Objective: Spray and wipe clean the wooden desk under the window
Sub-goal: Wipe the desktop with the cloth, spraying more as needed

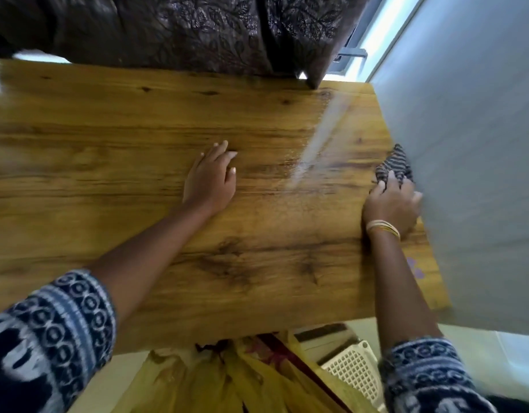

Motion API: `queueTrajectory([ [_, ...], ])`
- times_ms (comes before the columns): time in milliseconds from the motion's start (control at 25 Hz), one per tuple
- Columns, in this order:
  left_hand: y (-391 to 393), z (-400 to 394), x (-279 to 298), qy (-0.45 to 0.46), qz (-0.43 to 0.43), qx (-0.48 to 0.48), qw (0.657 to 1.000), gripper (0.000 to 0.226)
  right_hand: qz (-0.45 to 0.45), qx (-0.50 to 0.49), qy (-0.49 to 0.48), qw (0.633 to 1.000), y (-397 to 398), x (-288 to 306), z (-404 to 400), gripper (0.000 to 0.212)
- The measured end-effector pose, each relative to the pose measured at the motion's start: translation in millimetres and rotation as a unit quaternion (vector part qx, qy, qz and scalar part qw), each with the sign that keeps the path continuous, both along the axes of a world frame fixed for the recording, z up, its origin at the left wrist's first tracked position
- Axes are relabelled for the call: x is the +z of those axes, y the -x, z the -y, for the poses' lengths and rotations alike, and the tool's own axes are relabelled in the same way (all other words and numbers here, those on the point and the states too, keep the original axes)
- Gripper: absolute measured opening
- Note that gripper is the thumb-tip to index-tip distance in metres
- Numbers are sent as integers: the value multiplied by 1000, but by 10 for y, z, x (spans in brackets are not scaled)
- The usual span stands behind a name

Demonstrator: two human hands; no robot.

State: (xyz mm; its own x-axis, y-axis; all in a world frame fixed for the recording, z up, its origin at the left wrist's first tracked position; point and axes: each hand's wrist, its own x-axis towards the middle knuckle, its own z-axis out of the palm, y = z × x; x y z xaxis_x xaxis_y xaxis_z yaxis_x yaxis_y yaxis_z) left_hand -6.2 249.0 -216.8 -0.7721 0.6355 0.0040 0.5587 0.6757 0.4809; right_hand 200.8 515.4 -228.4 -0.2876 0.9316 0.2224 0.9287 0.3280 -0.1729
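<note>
The wooden desk (pixel 108 144) fills the middle of the view, its grain running left to right. My left hand (pixel 211 178) lies flat on the desk near its middle, fingers straight. My right hand (pixel 390 204) is at the desk's right edge against the wall and grips a dark striped cloth (pixel 393 166) that it presses on the wood. Fine droplets and a pale streak of reflected light (pixel 317 141) show on the surface between the two hands. No spray bottle is in view.
A dark patterned curtain (pixel 197 31) hangs over the desk's far edge below the window (pixel 376 34). A grey wall (pixel 481 174) borders the desk on the right. Below the near edge are yellow fabric (pixel 227 383) and a white lattice basket (pixel 352 371).
</note>
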Motion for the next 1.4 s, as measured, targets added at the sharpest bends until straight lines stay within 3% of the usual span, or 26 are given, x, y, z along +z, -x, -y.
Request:
queueTrajectory([
  [80, -281, 277, 0, 4, -29, 1, 1000, 43, 6, -50, 27, 998, 262, 120, 257, 50],
  [120, -428, 407, -15, 10, -34, 0, 999, 44, 19, -5, 52, 998, 432, 196, 450, 53],
  [200, -712, 619, -67, 31, -44, -1, 999, 48, 8, 165, 91, 982, 729, 238, 1057, 49],
  [280, -938, 757, -99, 43, -66, -6, 997, 49, -20, 336, 48, 941, 695, 95, 1753, 43],
  [400, -1175, 912, -104, 43, -79, -22, 996, 48, 14, 479, 1, 878, 251, 11, 1769, 40],
  [440, -1239, 947, -115, 49, -77, -28, 995, 49, 19, 453, -8, 891, 124, 15, 1513, 42],
  [560, -1423, 1009, -151, 76, -80, -39, 993, 55, 9, 245, 14, 969, -273, 37, 766, 51],
  [720, -1527, 1064, -173, 91, -93, -38, 991, 56, 41, 17, 44, 998, -211, 71, 1050, 52],
  [800, -1522, 1066, -187, 85, -94, -35, 991, 57, 48, 63, 45, 996, -31, 75, 1538, 56],
  [840, -1521, 1058, -189, 82, -97, -34, 991, 57, 53, 143, 28, 988, 4, 35, 1782, 55],
  [920, -1517, 1045, -189, 77, -103, -33, 991, 57, 66, 324, 4, 944, -112, -34, 2147, 50],
  [1000, -1511, 1057, -193, 79, -105, -37, 991, 57, 61, 410, 5, 910, -354, 5, 2079, 47],
  [1080, -1495, 1063, -198, 65, -102, -31, 992, 55, 67, 354, -16, 933, -598, 8, 1697, 47],
  [1240, -1504, 1040, -171, 48, -101, -14, 994, 52, 96, 149, -11, 984, -1192, 119, 663, 61],
  [1400, -1501, 1038, -171, 47, -99, -10, 994, 51, 98, 32, 10, 995, -1496, 83, 716, 53],
])
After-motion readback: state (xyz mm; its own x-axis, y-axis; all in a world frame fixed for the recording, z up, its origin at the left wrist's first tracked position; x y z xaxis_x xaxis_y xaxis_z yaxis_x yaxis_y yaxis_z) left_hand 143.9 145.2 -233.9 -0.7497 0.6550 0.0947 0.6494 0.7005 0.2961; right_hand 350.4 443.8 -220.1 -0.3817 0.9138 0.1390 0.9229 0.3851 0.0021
